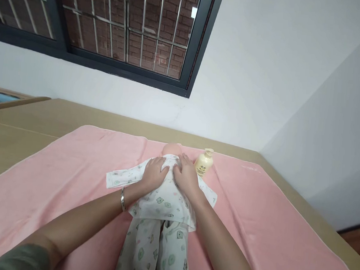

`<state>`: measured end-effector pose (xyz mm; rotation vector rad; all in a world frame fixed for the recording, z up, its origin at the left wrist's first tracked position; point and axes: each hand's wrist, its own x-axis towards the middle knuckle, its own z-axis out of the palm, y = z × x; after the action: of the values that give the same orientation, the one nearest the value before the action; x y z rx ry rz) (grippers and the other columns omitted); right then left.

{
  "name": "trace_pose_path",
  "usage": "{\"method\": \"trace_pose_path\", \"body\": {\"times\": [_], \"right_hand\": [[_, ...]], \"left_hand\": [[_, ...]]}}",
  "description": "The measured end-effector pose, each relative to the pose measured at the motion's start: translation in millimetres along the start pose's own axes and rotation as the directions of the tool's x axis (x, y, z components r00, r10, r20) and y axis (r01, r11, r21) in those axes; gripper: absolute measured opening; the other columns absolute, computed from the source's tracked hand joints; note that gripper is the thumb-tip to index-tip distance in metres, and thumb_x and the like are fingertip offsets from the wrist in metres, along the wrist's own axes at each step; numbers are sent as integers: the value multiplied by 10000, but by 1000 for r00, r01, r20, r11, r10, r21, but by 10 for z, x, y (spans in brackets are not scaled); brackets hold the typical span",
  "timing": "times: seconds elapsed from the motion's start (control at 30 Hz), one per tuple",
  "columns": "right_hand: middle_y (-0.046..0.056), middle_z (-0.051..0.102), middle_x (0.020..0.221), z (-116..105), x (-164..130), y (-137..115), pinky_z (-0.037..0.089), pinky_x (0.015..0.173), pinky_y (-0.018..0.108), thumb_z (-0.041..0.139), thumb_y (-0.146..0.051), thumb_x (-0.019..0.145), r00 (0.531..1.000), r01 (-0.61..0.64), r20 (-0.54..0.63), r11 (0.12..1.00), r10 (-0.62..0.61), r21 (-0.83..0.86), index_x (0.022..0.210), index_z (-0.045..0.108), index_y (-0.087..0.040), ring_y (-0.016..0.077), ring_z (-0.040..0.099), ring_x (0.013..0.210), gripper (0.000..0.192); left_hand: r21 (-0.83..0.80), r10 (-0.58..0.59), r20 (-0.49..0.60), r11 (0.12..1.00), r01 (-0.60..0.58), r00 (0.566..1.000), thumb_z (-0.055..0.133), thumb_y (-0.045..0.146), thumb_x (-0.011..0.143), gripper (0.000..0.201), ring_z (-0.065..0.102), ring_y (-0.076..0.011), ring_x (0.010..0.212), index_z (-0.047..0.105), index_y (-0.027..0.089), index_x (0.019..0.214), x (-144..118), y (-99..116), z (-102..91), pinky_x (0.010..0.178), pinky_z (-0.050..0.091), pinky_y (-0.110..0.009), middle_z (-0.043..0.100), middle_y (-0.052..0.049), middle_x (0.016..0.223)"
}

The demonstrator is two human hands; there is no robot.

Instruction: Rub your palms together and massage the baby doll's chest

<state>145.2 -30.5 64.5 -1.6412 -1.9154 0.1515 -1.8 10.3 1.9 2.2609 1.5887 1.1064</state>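
Note:
A baby doll lies stretched out on a pink blanket, its bald head toward the wall. It wears a white long-sleeved top with small green prints and matching trousers. My left hand, with a silver bracelet at the wrist, rests flat on the left side of the upper body. On the other side, near the shoulder, lies my right hand, fingers stretched out. Both sleeves spread sideways. The doll's face is not visible. Just right of my right hand stands a pale yellow pump bottle.
The blanket covers much of a wooden surface, whose edge runs along a white wall. Above is a dark-framed window with metal bars. At the far left, something blue lies beyond a wooden edge.

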Motion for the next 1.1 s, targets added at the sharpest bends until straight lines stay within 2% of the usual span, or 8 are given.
{"method": "trace_pose_path", "body": {"times": [0.07, 0.23, 0.37, 0.53, 0.7, 0.9, 1.0, 1.1], "right_hand": [[175, 494, 1540, 62, -33, -35, 242, 1244, 459, 432, -239, 963, 999, 18, -27, 1000, -18, -18, 1441, 534, -86, 281, 375, 1488, 512], [186, 504, 1529, 151, -41, -36, 231, 1238, 526, 403, -284, 996, 995, 22, 93, 1000, -21, 0, 1425, 553, -99, 301, 383, 1483, 490], [174, 462, 1566, 126, -31, -24, 218, 1255, 470, 401, -263, 987, 1000, 12, 6, 999, -12, 42, 1462, 509, -83, 268, 339, 1511, 520], [162, 483, 1553, 122, -44, -49, 205, 1252, 508, 395, -275, 995, 993, 12, 117, 1000, -14, 21, 1431, 548, -116, 281, 350, 1505, 489], [158, 411, 1603, 81, -48, -68, 223, 1259, 437, 405, -278, 985, 1000, 5, -23, 999, -4, 44, 1489, 483, -96, 251, 307, 1528, 541], [168, 464, 1567, 165, -63, -58, 233, 1245, 489, 388, -266, 999, 988, 35, 149, 999, -34, -2, 1421, 561, -115, 273, 356, 1503, 480], [170, 489, 1548, 45, -40, -74, 258, 1245, 447, 427, -241, 962, 994, 49, 99, 997, -55, 64, 1427, 558, -93, 260, 371, 1496, 506], [134, 479, 1562, -241, 11, -40, 275, 1246, 434, 446, -248, 940, 999, 30, -30, 991, -27, 130, 1445, 555, -130, 252, 387, 1489, 530]], "left_hand": [[-2, 12, -17, 1000, -12, 1000, 396, 324, 992, 433, 607, -295, 1249, 632, 122, 1294, -6, -18, 16, 1126, 432, -480, 682, -147, 1326], [-5, 43, -38, 999, -43, 998, 346, 309, 1005, 447, 613, -293, 1230, 627, 111, 1291, -15, -50, 45, 1109, 444, -483, 684, -154, 1312], [-17, 21, -33, 1000, -21, 999, 355, 320, 1004, 437, 599, -288, 1250, 623, 138, 1298, -16, -44, 37, 1127, 425, -479, 679, -136, 1327], [-23, -5, 24, 1000, 5, 1000, 364, 319, 994, 445, 581, -289, 1283, 608, 141, 1321, -7, -37, 10, 1154, 399, -460, 658, -139, 1359], [-35, -13, 35, 999, 14, 999, 369, 336, 995, 443, 567, -287, 1303, 603, 157, 1326, -8, -27, -6, 1168, 386, -463, 652, -130, 1372], [-33, -30, 54, 999, 32, 998, 366, 297, 978, 448, 564, -289, 1306, 608, 130, 1316, 1, -1, -30, 1180, 372, -465, 651, -144, 1372], [-45, -38, 74, 998, 41, 997, 388, 318, 974, 465, 553, -303, 1322, 600, 111, 1332, 4, 30, -69, 1186, 365, -483, 641, -162, 1383], [-106, -39, 80, 993, 47, 996, 422, 358, 961, 476, 478, -317, 1407, 608, 125, 1333, -9, 121, -146, 1225, 302, -522, 603, -163, 1439]]}}
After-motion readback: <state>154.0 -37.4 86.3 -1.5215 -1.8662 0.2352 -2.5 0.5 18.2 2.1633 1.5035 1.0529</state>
